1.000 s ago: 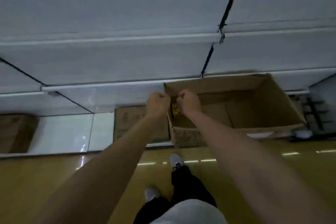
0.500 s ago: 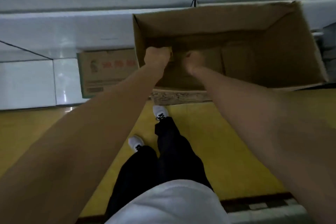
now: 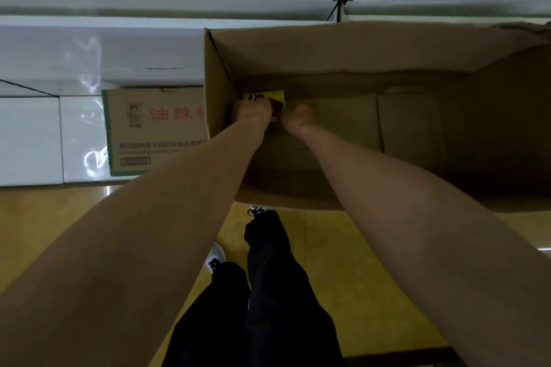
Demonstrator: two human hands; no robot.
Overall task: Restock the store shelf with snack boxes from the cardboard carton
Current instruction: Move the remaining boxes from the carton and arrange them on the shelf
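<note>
Down on the yellow floor (image 3: pixel 74 217), your snack box (image 3: pixel 269 97) sits in the near-left corner of the open cardboard carton (image 3: pixel 357 48), with your left hand (image 3: pixel 253 112) and right hand (image 3: pixel 298 118) curled onto it, so lift it straight up, clear of the carton wall.

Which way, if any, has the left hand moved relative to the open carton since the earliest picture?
Yes: the left hand has gone from the open carton's rim down deep inside, by its left wall.

carton (image 3: pixel 343 48): plain brown | snack box (image 3: pixel 265 97): yellow with red | small carton (image 3: pixel 155 131): tan, red letters, green edge | floor (image 3: pixel 343 247): yellow | trousers (image 3: pixel 268 292): black | shelf (image 3: pixel 119 48): white
</note>
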